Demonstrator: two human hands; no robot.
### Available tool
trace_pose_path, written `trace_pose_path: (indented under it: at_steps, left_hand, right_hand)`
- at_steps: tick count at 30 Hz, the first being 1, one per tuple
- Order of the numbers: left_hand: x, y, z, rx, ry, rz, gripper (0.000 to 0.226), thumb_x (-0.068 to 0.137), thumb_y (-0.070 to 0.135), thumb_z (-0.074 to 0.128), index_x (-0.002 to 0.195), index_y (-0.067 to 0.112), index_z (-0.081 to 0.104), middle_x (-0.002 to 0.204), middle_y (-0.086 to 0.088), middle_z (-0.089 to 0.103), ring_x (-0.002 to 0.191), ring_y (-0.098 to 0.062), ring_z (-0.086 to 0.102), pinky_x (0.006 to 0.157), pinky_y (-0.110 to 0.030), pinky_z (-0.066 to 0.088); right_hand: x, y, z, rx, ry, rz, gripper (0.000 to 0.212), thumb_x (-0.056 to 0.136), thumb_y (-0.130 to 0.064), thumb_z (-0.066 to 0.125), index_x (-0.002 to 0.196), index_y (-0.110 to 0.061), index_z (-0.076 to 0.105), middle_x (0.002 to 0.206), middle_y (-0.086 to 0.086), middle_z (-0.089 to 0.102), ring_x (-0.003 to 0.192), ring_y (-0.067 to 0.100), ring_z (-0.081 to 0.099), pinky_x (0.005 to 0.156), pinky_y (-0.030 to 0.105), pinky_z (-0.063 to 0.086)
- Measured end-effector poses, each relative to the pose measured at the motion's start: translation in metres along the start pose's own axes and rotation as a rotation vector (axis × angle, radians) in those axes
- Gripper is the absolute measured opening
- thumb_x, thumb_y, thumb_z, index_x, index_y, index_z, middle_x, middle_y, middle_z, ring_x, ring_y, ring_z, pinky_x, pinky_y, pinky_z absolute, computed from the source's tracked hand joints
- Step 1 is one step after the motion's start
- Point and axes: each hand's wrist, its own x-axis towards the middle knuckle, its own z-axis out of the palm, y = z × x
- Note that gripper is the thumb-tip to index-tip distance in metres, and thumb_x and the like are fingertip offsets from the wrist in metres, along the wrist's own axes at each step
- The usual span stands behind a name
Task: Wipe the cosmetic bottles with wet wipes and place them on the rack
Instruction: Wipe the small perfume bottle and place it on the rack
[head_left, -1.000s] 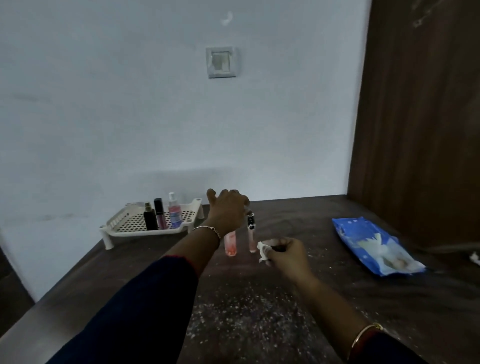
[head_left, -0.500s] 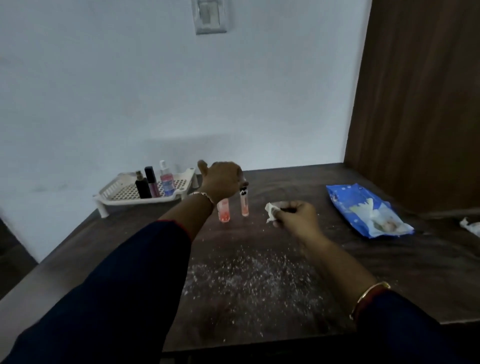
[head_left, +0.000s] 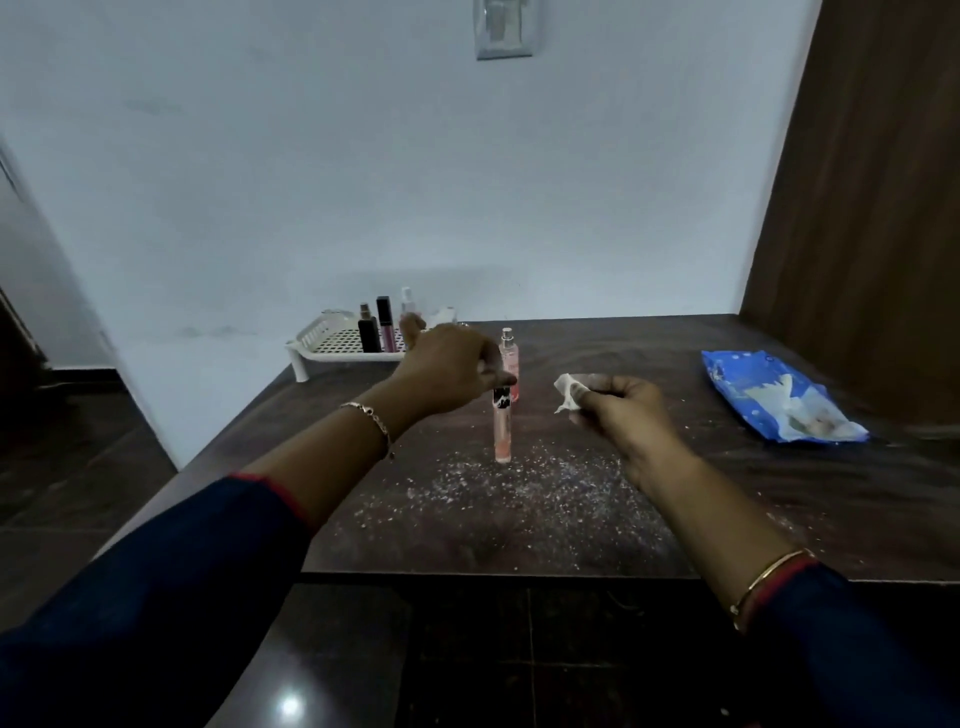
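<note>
My left hand (head_left: 447, 369) pinches the black cap of a slim pink tube (head_left: 502, 434), which hangs upright with its base at the table top. Just behind it a pink spray bottle (head_left: 509, 356) stands by itself. To the right, my right hand (head_left: 618, 410) holds a crumpled white wet wipe (head_left: 569, 392) above the table, a short gap away from the tube. At the back left the white rack (head_left: 322, 340) carries a black bottle (head_left: 368, 330), a dark-capped pink tube (head_left: 385, 325) and a clear pink spray bottle (head_left: 407, 304), partly hidden by my left hand.
A blue pack of wet wipes (head_left: 769, 395) lies open at the right of the dark table (head_left: 571, 530). White specks are scattered over the table in front of the tube. A brown wooden panel (head_left: 857, 208) rises at the right, with a white wall behind.
My left hand has drawn the slim tube toward me, away from the pink spray bottle, which now stands uncovered. The right hand with the wipe stayed beside it. The view tilted down.
</note>
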Motion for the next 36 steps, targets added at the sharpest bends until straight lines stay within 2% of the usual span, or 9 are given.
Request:
trace_pose_path:
  at_steps: [6, 9, 13, 16, 22, 24, 27, 31, 36]
  left_hand:
    - [-0.024, -0.001, 0.006, -0.042, 0.026, -0.019, 0.030, 0.083, 0.055, 0.057, 0.092, 0.028, 0.066, 0.095, 0.011, 0.067, 0.100, -0.014, 0.055, 0.091, -0.037, 0.012]
    - [-0.030, -0.003, 0.016, -0.046, 0.042, -0.024, 0.032, 0.083, 0.057, 0.055, 0.094, 0.029, 0.066, 0.099, 0.011, 0.067, 0.105, -0.014, 0.054, 0.088, -0.037, 0.013]
    - [-0.033, -0.005, 0.018, -0.110, 0.084, -0.029, 0.035, 0.084, 0.057, 0.054, 0.100, 0.028, 0.067, 0.104, 0.009, 0.067, 0.107, -0.014, 0.054, 0.080, -0.033, 0.011]
    - [-0.037, -0.007, 0.018, -0.109, 0.096, -0.040, 0.041, 0.081, 0.061, 0.054, 0.109, 0.033, 0.064, 0.114, 0.012, 0.064, 0.114, -0.012, 0.050, 0.090, -0.039, 0.016]
    - [-0.042, -0.020, 0.026, -0.148, 0.099, -0.047, 0.057, 0.075, 0.062, 0.059, 0.123, 0.032, 0.053, 0.117, 0.011, 0.060, 0.117, -0.011, 0.049, 0.100, -0.045, 0.024]
    - [-0.043, -0.022, 0.029, -0.210, 0.097, -0.077, 0.056, 0.074, 0.062, 0.061, 0.121, 0.032, 0.054, 0.116, 0.012, 0.060, 0.116, -0.010, 0.049, 0.100, -0.044, 0.025]
    - [-0.044, -0.022, 0.030, -0.300, 0.109, -0.121, 0.045, 0.075, 0.058, 0.063, 0.112, 0.034, 0.059, 0.113, 0.014, 0.060, 0.110, -0.007, 0.049, 0.088, -0.034, 0.018]
    - [-0.039, -0.024, 0.033, -0.402, 0.079, -0.138, 0.037, 0.073, 0.052, 0.067, 0.103, 0.031, 0.063, 0.110, 0.011, 0.058, 0.107, -0.010, 0.050, 0.100, -0.044, 0.029]
    - [-0.034, -0.028, 0.038, -0.436, 0.019, -0.141, 0.019, 0.072, 0.050, 0.069, 0.081, 0.036, 0.061, 0.099, 0.017, 0.056, 0.102, -0.009, 0.052, 0.097, -0.048, 0.032]
  right_hand:
    - [-0.013, -0.009, 0.023, -0.060, -0.040, -0.018, 0.007, 0.086, -0.001, 0.063, 0.088, -0.007, 0.066, 0.090, 0.006, 0.066, 0.073, 0.011, 0.061, 0.071, 0.026, 0.056]
    - [-0.017, -0.010, 0.032, -0.071, -0.058, -0.054, 0.012, 0.086, -0.002, 0.063, 0.096, -0.005, 0.069, 0.090, 0.006, 0.069, 0.074, 0.010, 0.063, 0.065, 0.021, 0.056]
    - [-0.020, -0.011, 0.038, -0.092, -0.083, -0.086, 0.013, 0.086, -0.001, 0.062, 0.092, -0.009, 0.070, 0.085, 0.004, 0.069, 0.074, 0.009, 0.064, 0.066, 0.022, 0.057]
    - [-0.019, -0.012, 0.039, -0.109, -0.088, -0.105, 0.014, 0.086, 0.000, 0.061, 0.096, -0.005, 0.070, 0.083, 0.003, 0.069, 0.070, 0.006, 0.063, 0.058, 0.015, 0.053]
    - [-0.016, -0.010, 0.044, -0.206, -0.093, -0.161, 0.017, 0.087, 0.002, 0.060, 0.095, -0.008, 0.070, 0.085, 0.002, 0.068, 0.078, 0.011, 0.063, 0.066, 0.018, 0.053]
    - [-0.013, -0.011, 0.047, -0.309, -0.099, -0.223, 0.019, 0.087, 0.003, 0.059, 0.095, -0.012, 0.069, 0.090, 0.001, 0.067, 0.084, 0.014, 0.063, 0.071, 0.020, 0.053]
    - [-0.010, -0.013, 0.054, -0.599, -0.139, -0.392, 0.019, 0.087, -0.001, 0.060, 0.095, -0.017, 0.068, 0.091, -0.007, 0.063, 0.084, 0.007, 0.059, 0.073, 0.016, 0.047]
    - [-0.010, -0.013, 0.059, -0.938, -0.218, -0.591, 0.011, 0.090, -0.010, 0.058, 0.097, -0.013, 0.066, 0.093, -0.004, 0.060, 0.079, 0.005, 0.055, 0.068, 0.015, 0.042]
    - [-0.012, -0.008, 0.056, -1.145, -0.271, -0.707, 0.011, 0.089, -0.013, 0.059, 0.099, -0.012, 0.065, 0.098, -0.002, 0.058, 0.085, 0.007, 0.050, 0.071, 0.013, 0.039]
